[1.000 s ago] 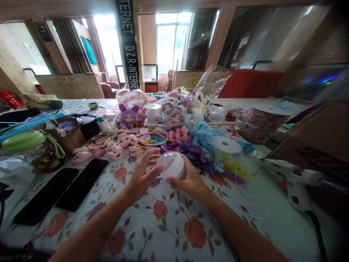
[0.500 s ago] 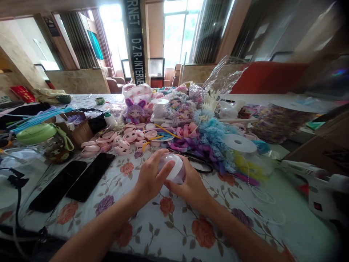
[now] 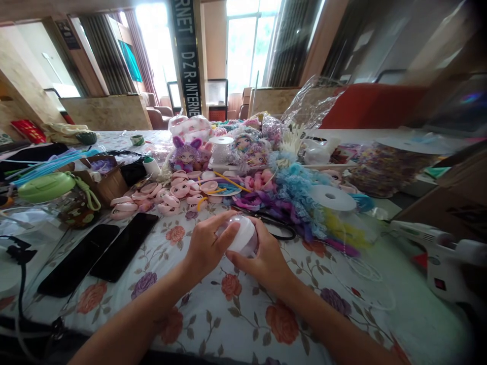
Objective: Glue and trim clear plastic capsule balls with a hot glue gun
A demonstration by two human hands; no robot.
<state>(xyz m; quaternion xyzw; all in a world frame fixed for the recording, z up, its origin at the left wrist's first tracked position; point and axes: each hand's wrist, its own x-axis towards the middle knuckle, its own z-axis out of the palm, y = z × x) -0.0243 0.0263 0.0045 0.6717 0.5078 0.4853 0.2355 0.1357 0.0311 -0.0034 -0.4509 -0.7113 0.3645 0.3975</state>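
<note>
Between my two hands is a clear, round plastic ball-like piece with a broad white band (image 3: 244, 237) across it. My left hand (image 3: 207, 241) wraps its left side, with the thumb lying along the white band. Around the right side curl the fingers of my right hand (image 3: 271, 253), its thumb at the near lower edge. The far fingertips are partly hidden behind the piece. Just beyond my right hand lie black-handled scissors (image 3: 285, 234), beside purple and blue fluffy yarn (image 3: 300, 203).
Two black phones (image 3: 124, 246) lie at left near a green-lidded bottle (image 3: 47, 186). Pink doll-face parts (image 3: 178, 187), plush dolls (image 3: 186, 152) and a white spool (image 3: 334, 197) crowd the back. At right rests a white glue gun (image 3: 437, 253). Flowered cloth covers the table.
My left thumb has shifted slightly up and left on the piece, showing more of the white band. Both hands keep their hold.
</note>
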